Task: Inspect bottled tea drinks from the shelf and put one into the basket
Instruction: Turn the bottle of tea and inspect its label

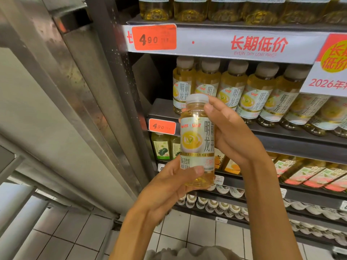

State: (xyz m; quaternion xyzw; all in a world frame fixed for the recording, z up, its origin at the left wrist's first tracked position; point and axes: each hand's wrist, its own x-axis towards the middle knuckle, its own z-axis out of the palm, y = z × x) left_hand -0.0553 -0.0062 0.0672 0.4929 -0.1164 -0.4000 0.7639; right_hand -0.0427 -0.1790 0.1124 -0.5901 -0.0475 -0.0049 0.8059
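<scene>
I hold one bottle of pale yellow tea (pixel 197 141) upright in front of the shelf, label facing me, with a white cap on top. My left hand (pixel 169 184) grips its base from below, thumb across the lower label. My right hand (pixel 231 132) wraps the right side, with fingertips near the neck. A row of the same tea bottles (pixel 257 91) stands on the shelf (pixel 281 132) just behind. No basket is in view.
Above is another shelf of yellow bottles (pixel 206 10) with an orange 4.90 price tag (pixel 154 37). Lower shelves hold green-labelled bottles (pixel 161 147), pink-labelled bottles (pixel 309 173) and small white-capped bottles (pixel 216 203). A steel pillar (pixel 78 91) stands to the left over a tiled floor (pixel 75 241).
</scene>
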